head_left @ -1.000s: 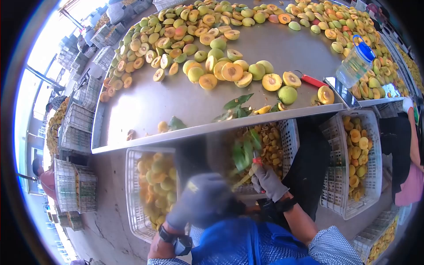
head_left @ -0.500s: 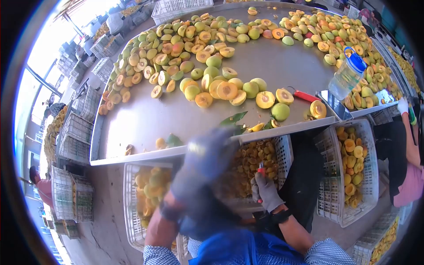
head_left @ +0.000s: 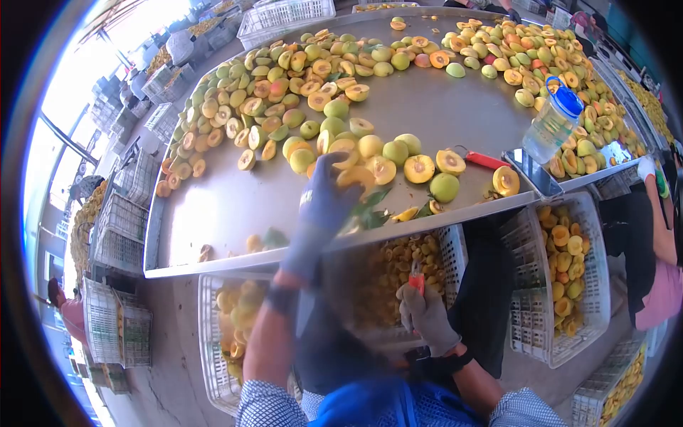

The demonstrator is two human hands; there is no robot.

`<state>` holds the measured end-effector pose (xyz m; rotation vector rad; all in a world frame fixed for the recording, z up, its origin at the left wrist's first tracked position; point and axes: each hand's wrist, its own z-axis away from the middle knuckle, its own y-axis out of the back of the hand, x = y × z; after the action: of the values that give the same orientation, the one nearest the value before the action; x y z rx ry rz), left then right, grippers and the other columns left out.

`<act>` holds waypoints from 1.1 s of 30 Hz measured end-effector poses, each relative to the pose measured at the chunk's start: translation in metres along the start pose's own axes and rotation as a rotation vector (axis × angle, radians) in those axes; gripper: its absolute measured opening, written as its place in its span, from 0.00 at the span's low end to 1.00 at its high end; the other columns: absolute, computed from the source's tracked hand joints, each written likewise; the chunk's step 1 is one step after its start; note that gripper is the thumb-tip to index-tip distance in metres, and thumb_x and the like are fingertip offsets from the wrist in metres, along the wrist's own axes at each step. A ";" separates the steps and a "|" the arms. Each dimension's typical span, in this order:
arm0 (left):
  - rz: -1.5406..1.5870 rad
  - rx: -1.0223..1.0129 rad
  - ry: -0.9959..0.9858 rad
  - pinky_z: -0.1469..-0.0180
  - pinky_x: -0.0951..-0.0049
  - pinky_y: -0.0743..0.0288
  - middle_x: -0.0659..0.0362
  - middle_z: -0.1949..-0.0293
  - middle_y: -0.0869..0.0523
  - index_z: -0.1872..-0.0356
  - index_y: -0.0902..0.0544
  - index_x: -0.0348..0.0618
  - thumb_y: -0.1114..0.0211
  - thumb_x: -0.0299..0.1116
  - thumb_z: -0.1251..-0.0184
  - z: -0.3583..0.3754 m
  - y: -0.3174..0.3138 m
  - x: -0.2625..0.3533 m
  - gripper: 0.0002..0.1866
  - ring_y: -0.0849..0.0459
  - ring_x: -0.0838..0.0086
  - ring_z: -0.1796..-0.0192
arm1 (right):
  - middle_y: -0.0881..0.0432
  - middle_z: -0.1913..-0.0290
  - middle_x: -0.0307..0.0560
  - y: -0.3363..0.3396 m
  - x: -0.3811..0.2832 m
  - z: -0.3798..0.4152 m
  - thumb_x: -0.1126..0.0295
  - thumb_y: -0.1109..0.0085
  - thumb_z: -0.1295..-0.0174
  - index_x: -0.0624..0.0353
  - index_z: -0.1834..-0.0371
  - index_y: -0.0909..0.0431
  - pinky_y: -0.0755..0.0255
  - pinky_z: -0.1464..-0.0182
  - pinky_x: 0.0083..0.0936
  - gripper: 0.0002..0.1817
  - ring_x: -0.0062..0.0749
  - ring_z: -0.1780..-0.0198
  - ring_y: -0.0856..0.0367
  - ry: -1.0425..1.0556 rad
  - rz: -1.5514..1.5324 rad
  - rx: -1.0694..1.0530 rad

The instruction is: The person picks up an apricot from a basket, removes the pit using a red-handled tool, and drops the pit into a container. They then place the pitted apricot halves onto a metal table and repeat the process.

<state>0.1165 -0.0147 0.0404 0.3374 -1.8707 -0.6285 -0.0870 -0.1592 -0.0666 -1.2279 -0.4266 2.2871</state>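
Note:
My left hand (head_left: 326,203), in a grey glove, reaches over the near edge of the metal table (head_left: 455,99). Its fingers are spread and slightly blurred, touching or just above cut fruit halves (head_left: 357,178) at the front of the pile. My right hand (head_left: 429,318), also gloved, is closed around a small red-handled tool (head_left: 417,282) with a metal tip pointing up. It is below the table edge, over a crate of fruit pieces (head_left: 455,249). Green leaves (head_left: 370,206) lie just right of my left hand.
A blue-lidded water jug (head_left: 551,124), a phone (head_left: 532,171) and another red-handled tool (head_left: 486,159) are on the table's right. Crates of fruit stand below at left (head_left: 220,370) and right (head_left: 597,277). A co-worker's gloved hand (head_left: 646,168) is at far right.
My left hand has moved up and forward from the table's near edge to the fruit halves, and its fingers have spread. My right hand still holds the red-handled tool, now turned slightly.

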 end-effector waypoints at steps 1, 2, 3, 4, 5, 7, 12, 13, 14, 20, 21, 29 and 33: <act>0.118 0.013 0.067 0.57 0.74 0.22 0.56 0.56 0.20 0.39 0.29 0.45 0.34 0.28 0.39 0.018 0.000 0.003 0.26 0.19 0.74 0.58 | 0.34 0.83 0.30 -0.004 -0.003 -0.001 0.57 0.47 0.30 0.55 0.63 0.28 0.44 0.83 0.16 0.12 0.12 0.85 0.38 0.068 -0.066 -0.064; 0.275 -0.030 0.062 0.55 0.75 0.23 0.57 0.54 0.21 0.38 0.30 0.44 0.35 0.27 0.38 0.034 0.001 0.000 0.25 0.20 0.75 0.56 | 0.34 0.83 0.30 -0.015 -0.012 0.002 0.57 0.47 0.30 0.55 0.63 0.28 0.44 0.83 0.16 0.12 0.12 0.85 0.38 0.059 -0.066 -0.063; 0.435 -0.067 0.060 0.53 0.76 0.23 0.59 0.53 0.22 0.37 0.30 0.43 0.37 0.26 0.36 0.049 0.003 -0.003 0.25 0.21 0.77 0.54 | 0.32 0.82 0.32 -0.030 -0.023 0.008 0.59 0.48 0.30 0.56 0.61 0.28 0.41 0.81 0.17 0.11 0.15 0.84 0.36 0.295 0.238 -0.031; 0.439 -0.060 0.074 0.53 0.76 0.23 0.59 0.53 0.22 0.37 0.30 0.43 0.37 0.26 0.36 0.064 0.004 0.004 0.25 0.21 0.77 0.54 | 0.31 0.81 0.34 -0.043 -0.033 0.013 0.62 0.48 0.30 0.58 0.60 0.28 0.38 0.79 0.19 0.10 0.17 0.82 0.34 0.529 0.546 -0.005; 0.559 -0.031 0.158 0.51 0.77 0.25 0.59 0.52 0.22 0.39 0.30 0.41 0.38 0.27 0.34 0.077 0.004 0.019 0.23 0.22 0.78 0.52 | 0.31 0.81 0.34 -0.052 -0.042 0.016 0.62 0.48 0.30 0.58 0.60 0.28 0.38 0.79 0.19 0.10 0.17 0.82 0.34 0.519 0.555 -0.011; 0.663 0.011 0.274 0.48 0.78 0.27 0.60 0.53 0.22 0.43 0.28 0.40 0.41 0.31 0.30 0.099 0.002 0.028 0.17 0.24 0.79 0.50 | 0.18 0.61 0.64 -0.066 -0.053 0.021 0.57 0.44 0.36 0.59 0.49 0.27 0.25 0.54 0.42 0.19 0.63 0.53 0.20 0.567 0.758 0.023; 0.836 0.080 0.346 0.51 0.74 0.28 0.57 0.56 0.23 0.50 0.29 0.40 0.42 0.38 0.29 0.124 -0.009 0.017 0.14 0.24 0.76 0.54 | 0.23 0.74 0.49 -0.064 -0.032 0.012 0.61 0.46 0.32 0.63 0.57 0.28 0.28 0.66 0.31 0.14 0.36 0.71 0.21 0.712 0.849 0.054; 0.823 0.080 0.353 0.52 0.75 0.28 0.58 0.57 0.23 0.52 0.29 0.41 0.43 0.38 0.28 0.126 -0.009 0.014 0.13 0.24 0.76 0.56 | 0.22 0.73 0.51 -0.061 -0.029 0.012 0.61 0.45 0.32 0.63 0.57 0.27 0.28 0.66 0.32 0.15 0.40 0.71 0.20 0.710 0.871 0.068; 0.790 0.098 0.305 0.54 0.75 0.28 0.59 0.60 0.24 0.54 0.28 0.42 0.45 0.40 0.27 0.126 -0.014 0.014 0.12 0.25 0.78 0.57 | 0.22 0.73 0.51 -0.060 -0.027 0.015 0.61 0.45 0.32 0.63 0.57 0.27 0.28 0.66 0.32 0.15 0.40 0.71 0.20 0.705 0.874 0.068; 0.821 0.129 0.337 0.53 0.76 0.28 0.58 0.59 0.20 0.53 0.24 0.39 0.50 0.41 0.24 0.132 -0.026 0.009 0.15 0.23 0.78 0.56 | 0.19 0.63 0.66 -0.063 -0.029 0.029 0.52 0.44 0.35 0.59 0.51 0.25 0.26 0.58 0.45 0.21 0.66 0.53 0.23 0.546 0.876 0.013; 0.858 0.079 0.330 0.53 0.76 0.28 0.57 0.58 0.18 0.54 0.22 0.37 0.51 0.42 0.24 0.131 -0.025 0.010 0.17 0.22 0.78 0.57 | 0.19 0.62 0.66 -0.062 -0.027 0.026 0.51 0.45 0.35 0.59 0.51 0.25 0.26 0.57 0.46 0.22 0.66 0.53 0.23 0.539 0.883 0.016; 0.832 0.133 0.285 0.55 0.76 0.27 0.57 0.65 0.16 0.58 0.20 0.34 0.51 0.45 0.23 0.129 -0.034 0.015 0.21 0.20 0.77 0.62 | 0.20 0.69 0.54 -0.056 -0.012 0.013 0.59 0.49 0.31 0.62 0.52 0.26 0.27 0.63 0.33 0.16 0.49 0.66 0.18 0.619 0.887 -0.011; 0.809 0.091 0.263 0.57 0.76 0.27 0.56 0.66 0.16 0.61 0.19 0.33 0.51 0.40 0.24 0.127 -0.032 0.014 0.19 0.20 0.77 0.62 | 0.19 0.69 0.50 -0.061 -0.018 0.015 0.60 0.50 0.31 0.63 0.53 0.26 0.27 0.61 0.31 0.16 0.38 0.66 0.19 0.639 0.829 -0.102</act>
<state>-0.0079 -0.0148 -0.0026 -0.2728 -1.5985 0.0529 -0.0742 -0.1203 -0.0159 -2.4035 0.2642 2.2735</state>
